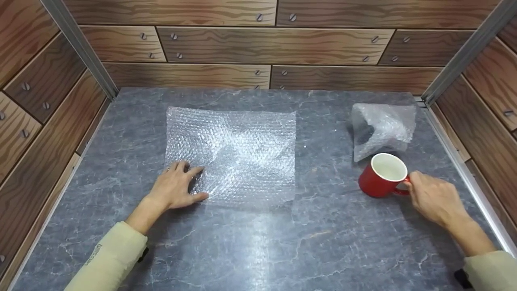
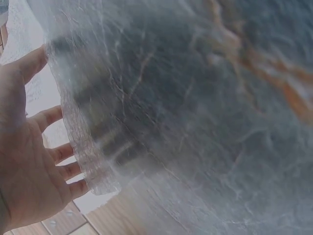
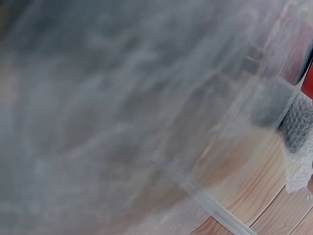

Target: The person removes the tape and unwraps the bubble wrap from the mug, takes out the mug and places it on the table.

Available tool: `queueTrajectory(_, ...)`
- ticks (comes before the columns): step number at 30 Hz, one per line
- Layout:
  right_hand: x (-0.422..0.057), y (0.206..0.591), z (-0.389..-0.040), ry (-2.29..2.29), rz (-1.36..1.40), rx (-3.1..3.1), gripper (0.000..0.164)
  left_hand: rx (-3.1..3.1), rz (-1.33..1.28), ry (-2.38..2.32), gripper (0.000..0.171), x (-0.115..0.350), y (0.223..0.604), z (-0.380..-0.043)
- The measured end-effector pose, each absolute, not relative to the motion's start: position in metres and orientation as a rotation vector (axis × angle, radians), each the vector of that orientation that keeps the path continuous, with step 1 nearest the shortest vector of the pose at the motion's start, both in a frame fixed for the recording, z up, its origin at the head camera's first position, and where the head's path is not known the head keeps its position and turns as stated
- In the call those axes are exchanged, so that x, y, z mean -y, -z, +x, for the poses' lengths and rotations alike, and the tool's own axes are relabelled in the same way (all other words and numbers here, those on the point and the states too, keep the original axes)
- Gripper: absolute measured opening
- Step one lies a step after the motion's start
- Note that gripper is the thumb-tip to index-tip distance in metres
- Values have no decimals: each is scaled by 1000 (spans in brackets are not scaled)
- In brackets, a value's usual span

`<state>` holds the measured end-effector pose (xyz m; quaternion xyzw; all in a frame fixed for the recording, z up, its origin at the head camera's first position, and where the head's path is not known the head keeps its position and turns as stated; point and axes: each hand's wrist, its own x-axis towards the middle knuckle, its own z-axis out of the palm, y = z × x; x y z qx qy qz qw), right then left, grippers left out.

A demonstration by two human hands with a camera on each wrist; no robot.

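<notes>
A flat sheet of clear bubble wrap lies left of centre on the tabletop. My left hand touches its lower left edge with fingers and thumb spread. In the left wrist view, the fingertips of that hand reach the edge of the wrap. On the right, my right hand grips the handle of a red mug with a white inside. The mug is upright, its mouth facing up. In the right wrist view only a sliver of the red mug shows, and most of that hand is out of frame.
Behind the mug stands a second, crumpled and folded piece of bubble wrap. The grey marbled tabletop is bordered by wood-patterned walls at the back and sides. Metal rails run along its edges.
</notes>
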<state>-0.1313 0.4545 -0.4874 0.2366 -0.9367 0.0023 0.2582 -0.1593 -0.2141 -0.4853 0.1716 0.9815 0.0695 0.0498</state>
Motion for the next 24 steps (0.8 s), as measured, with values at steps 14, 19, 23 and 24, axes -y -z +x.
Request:
queueTrajectory(14,-464,487,-125,3,672,2553,43,-2963,459,-241,87,222,482,-160)
queueTrajectory(19,-464,483,-124,-13,692,2550,29,-2955,426,-251,87,224,482,-160)
queueTrajectory(23,-464,477,-123,-44,663,2566,21,-2952,407,-255,87,226,481,-159)
queueTrajectory(24,-464,475,-123,-54,650,2574,20,-2953,404,-257,87,226,481,-159)
